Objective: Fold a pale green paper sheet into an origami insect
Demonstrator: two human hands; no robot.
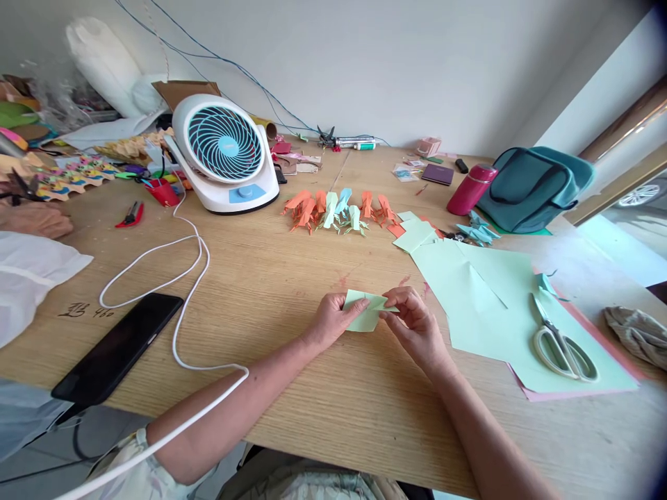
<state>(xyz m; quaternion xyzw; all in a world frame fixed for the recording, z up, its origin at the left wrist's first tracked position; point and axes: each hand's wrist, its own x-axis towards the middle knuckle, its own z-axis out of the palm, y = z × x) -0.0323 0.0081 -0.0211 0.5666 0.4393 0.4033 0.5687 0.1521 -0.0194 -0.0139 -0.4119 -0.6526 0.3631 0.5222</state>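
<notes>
At the centre of the frame, the left hand and right hand pinch a folded green paper from both sides on the wooden table, scissors lying at lower right.

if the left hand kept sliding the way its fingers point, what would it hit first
The left hand points right across the folded green paper, so it would meet the right hand holding the paper's other end almost at once.
</notes>
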